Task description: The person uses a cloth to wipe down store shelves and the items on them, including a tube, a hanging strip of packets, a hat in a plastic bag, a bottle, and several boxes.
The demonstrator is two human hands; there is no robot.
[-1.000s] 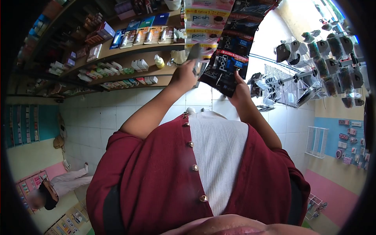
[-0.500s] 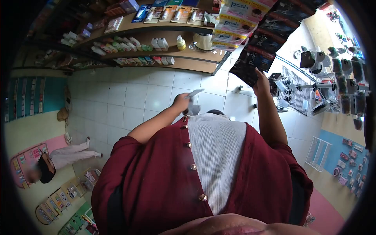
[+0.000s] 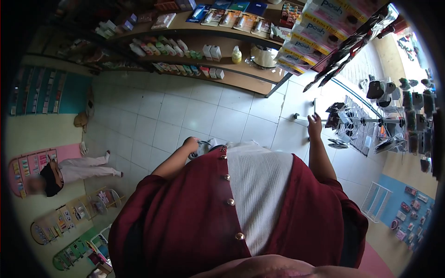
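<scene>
My left hand is low at the left of my body, its fingers closed round a crumpled grey thing whose kind I cannot tell. My right hand hangs in the air at the right, fingers apart and holding nothing. Above it, a hanging strip of dark, shiny sachets is turned nearly edge-on. Beside that strip hang pink and white sachets marked "posh", with yellow bands.
Wooden shelves with small boxes, bottles and blister packs run along the front. A wire rack with hanging goods stands at the right. White tiles cover the floor. At the far left is another person near wall displays.
My right hand has let go of the dark sachet strip and come down; the strip has swung edge-on. My left hand has moved lower and leftward. The view has shifted slightly.
</scene>
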